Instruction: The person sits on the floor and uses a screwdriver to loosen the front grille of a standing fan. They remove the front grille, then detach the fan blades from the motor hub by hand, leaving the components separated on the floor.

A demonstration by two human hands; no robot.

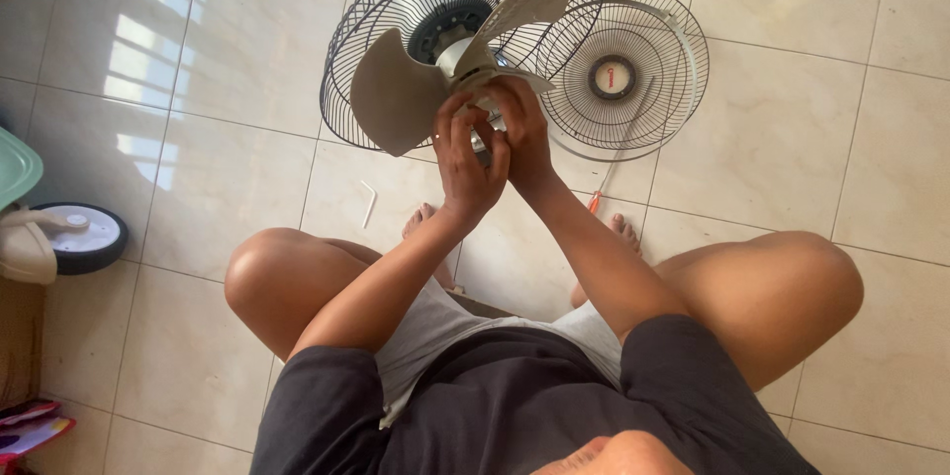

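I'm looking straight down at both hands working at the middle of a fan. The left hand [465, 153] curls around the hub [473, 57] area from below, fingers closed on something small at the centre. The right hand [522, 129] is pressed in beside it, fingers bent and pinching at the same spot. The two hands are touching each other.

My read is that I'm at the fastening that holds the blade [401, 94] on the shaft, either turning a cap or gripping the spindle. I can't tell which, because the fingers cover the part itself. The next move, as I judge it, calls for one hand to steady the blade while the other twists, with both kept firm so the blade doesn't spin freely.

The blade is pale beige, with broad, dull lobes; one sweeps down to the left, another up to the right. It sits in front of the rear guard [396, 0], a dark wire cage tilted up off the floor, just above my knees. The front guard [653, 109] lies flat on the tiles just to the right, with a round badge in its centre. A screwdriver [606, 183] with an orange handle lies against it. A small white hex key [368, 203] lies on the floor [792, 139], left of my feet.
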